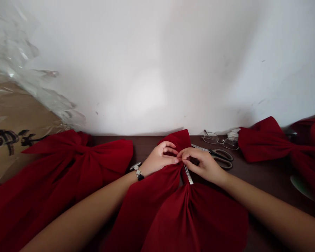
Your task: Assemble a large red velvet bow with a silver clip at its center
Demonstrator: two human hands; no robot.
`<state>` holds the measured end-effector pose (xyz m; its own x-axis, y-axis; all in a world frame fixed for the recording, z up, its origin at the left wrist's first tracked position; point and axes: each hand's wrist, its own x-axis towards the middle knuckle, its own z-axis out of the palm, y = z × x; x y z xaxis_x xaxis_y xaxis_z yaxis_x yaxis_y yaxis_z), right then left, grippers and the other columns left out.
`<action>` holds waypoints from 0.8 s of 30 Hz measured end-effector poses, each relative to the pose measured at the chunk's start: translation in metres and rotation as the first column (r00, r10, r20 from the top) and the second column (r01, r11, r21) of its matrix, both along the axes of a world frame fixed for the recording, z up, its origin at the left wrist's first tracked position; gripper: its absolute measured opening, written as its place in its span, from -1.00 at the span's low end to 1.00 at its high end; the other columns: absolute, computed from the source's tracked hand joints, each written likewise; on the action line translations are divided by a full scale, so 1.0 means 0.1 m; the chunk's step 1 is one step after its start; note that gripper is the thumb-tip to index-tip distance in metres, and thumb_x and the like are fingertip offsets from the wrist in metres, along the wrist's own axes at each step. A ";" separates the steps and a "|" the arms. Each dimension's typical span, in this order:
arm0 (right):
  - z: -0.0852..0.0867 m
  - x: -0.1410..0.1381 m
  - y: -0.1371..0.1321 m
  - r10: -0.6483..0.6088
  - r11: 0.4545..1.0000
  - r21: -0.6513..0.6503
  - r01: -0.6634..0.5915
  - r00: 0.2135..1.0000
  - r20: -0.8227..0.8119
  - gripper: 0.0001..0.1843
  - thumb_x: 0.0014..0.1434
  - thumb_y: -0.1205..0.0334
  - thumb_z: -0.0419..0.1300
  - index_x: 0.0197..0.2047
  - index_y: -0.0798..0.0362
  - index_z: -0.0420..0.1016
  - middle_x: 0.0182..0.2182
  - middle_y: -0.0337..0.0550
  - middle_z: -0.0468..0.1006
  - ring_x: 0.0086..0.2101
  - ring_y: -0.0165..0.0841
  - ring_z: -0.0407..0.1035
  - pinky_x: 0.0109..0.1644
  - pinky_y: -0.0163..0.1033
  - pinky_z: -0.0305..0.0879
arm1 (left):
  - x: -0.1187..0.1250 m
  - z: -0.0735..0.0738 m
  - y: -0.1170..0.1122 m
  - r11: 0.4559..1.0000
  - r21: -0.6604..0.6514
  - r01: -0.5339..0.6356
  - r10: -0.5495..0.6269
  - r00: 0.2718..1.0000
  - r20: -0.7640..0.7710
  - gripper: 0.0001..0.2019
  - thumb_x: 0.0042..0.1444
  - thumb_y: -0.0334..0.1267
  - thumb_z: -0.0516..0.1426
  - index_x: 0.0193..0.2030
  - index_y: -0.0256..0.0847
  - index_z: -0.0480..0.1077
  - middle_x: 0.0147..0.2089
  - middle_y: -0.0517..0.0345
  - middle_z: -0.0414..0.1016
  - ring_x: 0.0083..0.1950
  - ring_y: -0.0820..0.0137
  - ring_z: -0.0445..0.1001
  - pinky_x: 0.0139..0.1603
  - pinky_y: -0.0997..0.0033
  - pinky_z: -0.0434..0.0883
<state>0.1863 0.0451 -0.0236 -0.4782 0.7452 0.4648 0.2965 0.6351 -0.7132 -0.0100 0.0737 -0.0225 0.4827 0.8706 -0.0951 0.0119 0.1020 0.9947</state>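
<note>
A large red fabric bow [153,190] lies in front of me, its cloth gathered at the middle. My left hand [160,158] pinches the gathered cloth, thumb and fingers closed on it, and a bracelet circles that wrist. Facing it, my right hand [199,162] pinches the same spot, with its fingertips nearly touching the left thumb. Just below the fingertips a silvery metal hair clip [188,174] hangs at the bow's centre, above a second gathered part of red cloth [191,217]. Whether the fingers also hold something small is hidden.
Scissors [220,154] lie behind my right hand, with eyeglasses [217,138] near the wall [147,70]. Finished-looking red bows [81,150] pile up at left; another red bow [267,141] sits at right. A cardboard box [23,115] with clear plastic wrap [28,66] stands at left.
</note>
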 end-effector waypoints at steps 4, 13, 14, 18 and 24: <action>-0.01 0.01 0.02 -0.059 0.997 -0.041 0.060 0.998 0.024 -0.86 0.23 0.28 0.05 -0.34 0.03 0.39 -0.34 -0.11 0.55 -0.33 -0.34 0.42 -0.22 -0.26 0.31 | 0.01 0.00 -0.01 1.000 0.012 0.008 -0.007 1.000 -0.017 -0.64 -0.15 -0.34 0.33 -0.28 -0.24 0.23 -0.29 0.17 0.45 -0.28 0.47 0.47 -0.13 0.36 0.38; 0.00 0.00 0.03 -0.089 0.996 0.027 0.088 0.994 0.059 -0.89 0.22 0.36 0.04 -0.35 0.05 0.32 -0.39 -0.15 0.46 -0.39 -0.39 0.32 -0.29 -0.30 0.24 | 0.01 0.01 0.01 0.996 -0.048 0.077 -0.075 0.997 0.028 -0.62 -0.18 -0.29 0.35 -0.39 -0.24 0.20 -0.33 0.16 0.51 -0.27 0.44 0.52 -0.11 0.35 0.40; 0.00 0.00 0.03 -0.088 0.996 0.030 0.086 0.994 0.065 -0.89 0.21 0.37 0.04 -0.35 0.05 0.31 -0.38 -0.15 0.45 -0.38 -0.38 0.32 -0.28 -0.30 0.24 | 0.01 0.02 0.01 0.996 -0.051 0.067 -0.066 0.997 0.030 -0.63 -0.19 -0.30 0.35 -0.39 -0.24 0.20 -0.33 0.16 0.52 -0.27 0.44 0.52 -0.12 0.36 0.40; -0.01 0.01 0.04 -0.114 0.993 0.013 0.113 0.990 0.078 -0.90 0.17 0.41 0.04 -0.36 0.04 0.26 -0.38 -0.16 0.44 -0.37 -0.37 0.32 -0.27 -0.30 0.23 | -0.01 0.06 0.00 0.997 -0.067 0.030 -0.027 0.999 0.034 -0.64 -0.20 -0.34 0.36 -0.39 -0.26 0.23 -0.32 0.16 0.53 -0.26 0.44 0.54 -0.11 0.38 0.41; -0.05 0.02 0.05 -0.143 0.988 -0.044 0.147 0.986 0.083 -0.90 0.19 0.40 0.04 -0.35 0.04 0.26 -0.40 -0.19 0.46 -0.42 -0.40 0.31 -0.30 -0.31 0.22 | -0.02 0.07 0.01 0.992 -0.106 0.071 -0.066 0.997 0.045 -0.65 -0.20 -0.36 0.36 -0.38 -0.27 0.24 -0.31 0.13 0.54 -0.22 0.41 0.55 -0.10 0.37 0.40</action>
